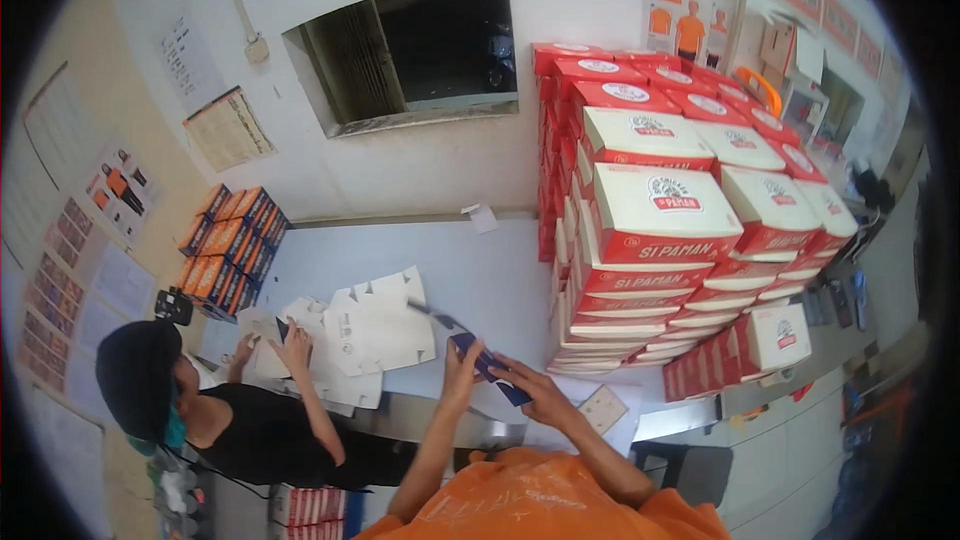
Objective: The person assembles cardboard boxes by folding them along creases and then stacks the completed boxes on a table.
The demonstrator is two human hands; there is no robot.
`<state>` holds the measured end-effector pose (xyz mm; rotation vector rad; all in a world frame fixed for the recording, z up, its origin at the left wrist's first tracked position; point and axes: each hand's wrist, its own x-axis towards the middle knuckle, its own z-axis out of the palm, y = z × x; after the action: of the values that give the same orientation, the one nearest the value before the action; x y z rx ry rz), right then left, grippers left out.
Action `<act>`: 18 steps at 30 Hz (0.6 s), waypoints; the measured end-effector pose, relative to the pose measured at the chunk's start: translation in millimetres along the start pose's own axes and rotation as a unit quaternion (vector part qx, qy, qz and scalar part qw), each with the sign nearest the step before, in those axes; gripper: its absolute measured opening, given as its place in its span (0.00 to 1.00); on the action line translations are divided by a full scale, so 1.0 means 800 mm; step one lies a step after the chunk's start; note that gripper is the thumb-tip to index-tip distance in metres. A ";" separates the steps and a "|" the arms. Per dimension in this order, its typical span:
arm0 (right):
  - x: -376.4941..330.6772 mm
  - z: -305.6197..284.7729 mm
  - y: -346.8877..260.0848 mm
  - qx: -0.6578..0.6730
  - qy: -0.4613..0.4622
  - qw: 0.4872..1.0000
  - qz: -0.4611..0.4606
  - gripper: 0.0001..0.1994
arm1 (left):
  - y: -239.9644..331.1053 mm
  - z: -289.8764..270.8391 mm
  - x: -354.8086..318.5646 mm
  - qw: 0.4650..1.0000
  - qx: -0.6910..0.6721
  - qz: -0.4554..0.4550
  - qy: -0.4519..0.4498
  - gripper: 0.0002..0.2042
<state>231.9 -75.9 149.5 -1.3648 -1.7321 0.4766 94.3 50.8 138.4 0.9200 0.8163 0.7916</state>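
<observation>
Both my hands are closed on a dark blue piece of folded cardboard [487, 364], raised over the near edge of the table. My left hand [462, 375] grips its left side, and my right hand [538, 395] has its fingers on the right part. A narrow flap sticks out from it to the upper left. Just left of my hands, flat white box blanks [385, 325] lie spread on the pale blue table [490, 285]. A small light brown card [603, 408] rests on a white sheet near my right forearm.
A co-worker in black [265, 430] folds white card at the left. Tall stacks of red and white food boxes [655, 210] fill the table's right side. Orange and blue small boxes [230, 250] are stacked at the back left. A dark chair [690, 470] stands at lower right.
</observation>
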 end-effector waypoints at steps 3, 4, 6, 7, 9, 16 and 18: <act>-0.016 0.020 0.032 0.023 0.220 0.975 0.004 0.23 | -0.029 -0.010 0.004 0.999 -0.006 0.020 -0.027 0.19; -0.008 0.032 0.027 0.188 0.371 0.901 0.125 0.21 | -0.023 0.002 -0.008 0.999 -0.033 0.029 -0.017 0.19; 0.003 0.033 0.010 0.100 0.375 0.918 0.082 0.19 | -0.020 0.022 -0.024 0.995 -0.056 0.075 0.027 0.19; 0.006 0.033 0.000 0.054 0.376 0.923 0.063 0.18 | -0.017 0.030 -0.028 0.994 -0.045 0.097 0.027 0.17; 0.013 0.030 -0.012 -0.045 0.277 0.959 0.032 0.18 | -0.013 0.039 -0.039 0.990 -0.023 0.134 0.027 0.13; 0.011 0.029 -0.013 -0.072 0.203 0.974 0.072 0.19 | -0.022 0.039 -0.040 0.987 -0.050 0.133 0.077 0.14; 0.021 0.031 -0.012 -0.095 0.208 0.966 0.119 0.19 | -0.040 0.067 -0.056 0.987 -0.059 0.136 0.065 0.14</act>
<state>205.5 -58.9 149.2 -1.6833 -1.3020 0.1354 126.7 -18.7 140.7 0.8908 0.7568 1.1365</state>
